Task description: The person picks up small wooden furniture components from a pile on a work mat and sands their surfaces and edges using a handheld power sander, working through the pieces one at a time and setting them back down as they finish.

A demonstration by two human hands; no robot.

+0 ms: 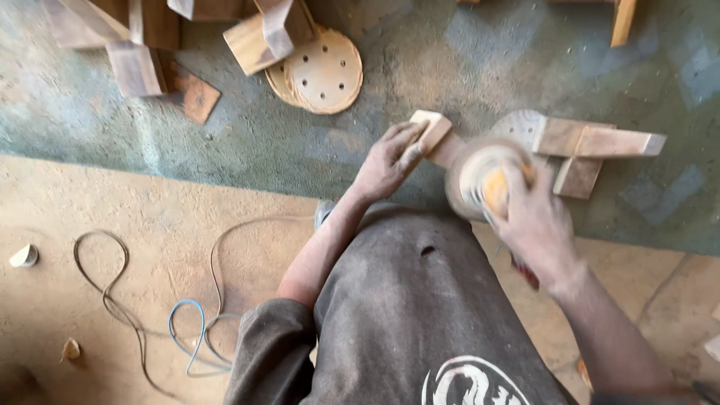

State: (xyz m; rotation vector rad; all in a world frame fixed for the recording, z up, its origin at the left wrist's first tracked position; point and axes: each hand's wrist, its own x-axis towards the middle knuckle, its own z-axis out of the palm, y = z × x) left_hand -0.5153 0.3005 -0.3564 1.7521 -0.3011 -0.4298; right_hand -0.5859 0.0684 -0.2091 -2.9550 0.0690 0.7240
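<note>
My left hand grips a small wooden block and holds it against the spinning round pad of a hand-held sander. My right hand is wrapped over the top of the sander, whose orange body shows under my fingers. The pad is blurred by motion. Both hands are dusty and work low over a dust-covered green mat.
A stack of round sanding discs lies on the mat at the upper middle. Wooden blocks are piled at the upper left, and joined wood pieces sit right of the sander. Cables loop on the sandy floor at left.
</note>
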